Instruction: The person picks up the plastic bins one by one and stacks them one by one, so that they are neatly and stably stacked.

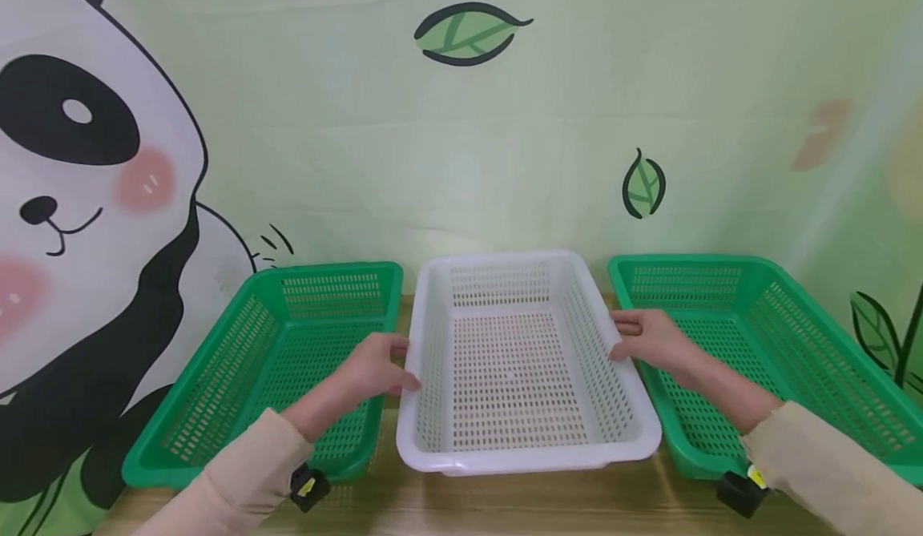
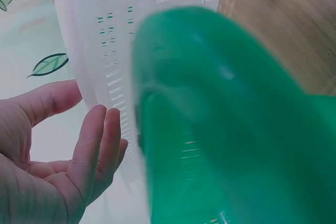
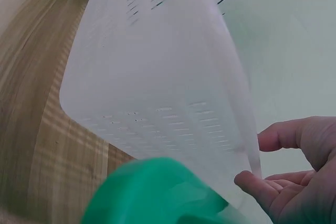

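A white perforated plastic basket [image 1: 519,376] is in the middle of the head view, between two green baskets. My left hand [image 1: 371,366] pinches its left rim, with the thumb on top and the fingers outside and below. On the opposite rim, my right hand [image 1: 652,340] has the same kind of hold. The left wrist view shows the thumb and fingers of that hand [image 2: 68,150] about the rim. In the right wrist view, fingertips of the right hand [image 3: 299,166] meet the white edge. Whether the basket's base touches the table cannot be told.
A green basket [image 1: 392,304] stands at the left and another green basket [image 1: 851,324] at the right, both close to the white one. They rest on a wooden table [image 1: 534,504]. Behind hangs a pale green cloth [image 1: 324,119] with a panda and leaves.
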{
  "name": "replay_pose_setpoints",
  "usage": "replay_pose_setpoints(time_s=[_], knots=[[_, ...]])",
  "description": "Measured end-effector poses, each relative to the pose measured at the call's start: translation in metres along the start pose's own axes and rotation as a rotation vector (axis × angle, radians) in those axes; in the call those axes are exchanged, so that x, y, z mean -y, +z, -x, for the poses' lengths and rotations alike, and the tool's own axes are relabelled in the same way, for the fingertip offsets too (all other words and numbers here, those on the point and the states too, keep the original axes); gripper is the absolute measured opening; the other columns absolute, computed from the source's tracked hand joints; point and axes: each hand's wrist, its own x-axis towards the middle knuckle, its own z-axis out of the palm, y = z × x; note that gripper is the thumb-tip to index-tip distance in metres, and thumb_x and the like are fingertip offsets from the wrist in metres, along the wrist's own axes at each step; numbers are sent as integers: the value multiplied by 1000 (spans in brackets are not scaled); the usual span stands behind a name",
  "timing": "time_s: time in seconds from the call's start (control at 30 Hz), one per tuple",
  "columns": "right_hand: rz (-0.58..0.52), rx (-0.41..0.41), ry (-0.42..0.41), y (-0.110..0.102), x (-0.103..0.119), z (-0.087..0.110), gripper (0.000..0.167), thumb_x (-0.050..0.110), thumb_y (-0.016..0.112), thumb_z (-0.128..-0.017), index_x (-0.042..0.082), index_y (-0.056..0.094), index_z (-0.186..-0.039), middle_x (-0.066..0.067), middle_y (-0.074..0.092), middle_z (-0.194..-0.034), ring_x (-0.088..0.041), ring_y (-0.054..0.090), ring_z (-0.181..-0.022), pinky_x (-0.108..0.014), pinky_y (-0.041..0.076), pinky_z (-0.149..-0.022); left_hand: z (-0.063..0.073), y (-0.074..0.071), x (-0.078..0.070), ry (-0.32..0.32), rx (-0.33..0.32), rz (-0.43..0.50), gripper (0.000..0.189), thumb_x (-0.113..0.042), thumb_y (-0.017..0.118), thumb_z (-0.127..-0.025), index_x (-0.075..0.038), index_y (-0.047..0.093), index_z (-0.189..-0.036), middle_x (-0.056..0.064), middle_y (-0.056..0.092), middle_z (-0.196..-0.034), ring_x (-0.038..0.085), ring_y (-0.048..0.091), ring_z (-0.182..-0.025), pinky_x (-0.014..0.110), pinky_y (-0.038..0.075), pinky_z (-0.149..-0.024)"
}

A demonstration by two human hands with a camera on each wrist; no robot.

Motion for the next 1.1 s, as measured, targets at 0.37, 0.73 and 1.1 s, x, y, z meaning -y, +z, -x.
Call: replay_pose_setpoints(time_s=[0.37,0.73,1.1], knots=[[-36,-35,-52,0,7,6,67,8,61,-82,-10,27,-137,-26,38,-135,-36,42,-121,-43,44,-90,10,-21,-7,51,-51,9,54,0,67,-72,8,47,-122,21,55,-112,28,62,-88,40,54,-69],[-183,-166,-208,6,15,6,66,20,62,-85,-1,31,-139,-21,41,-136,-28,50,-115,-30,50,-81,16,-47,-7,168,-76,73,57,-7,63,-76,4,43,-128,21,51,-121,29,59,-94,39,53,-71],[-317,-134,-367,16,29,11,57,11,52,-90,-3,28,-139,-22,35,-138,1,56,-102,-19,49,-78,24,-71,-3,205,-88,41,59,-11,64,-77,1,43,-131,21,51,-121,26,58,-91,37,53,-72]])
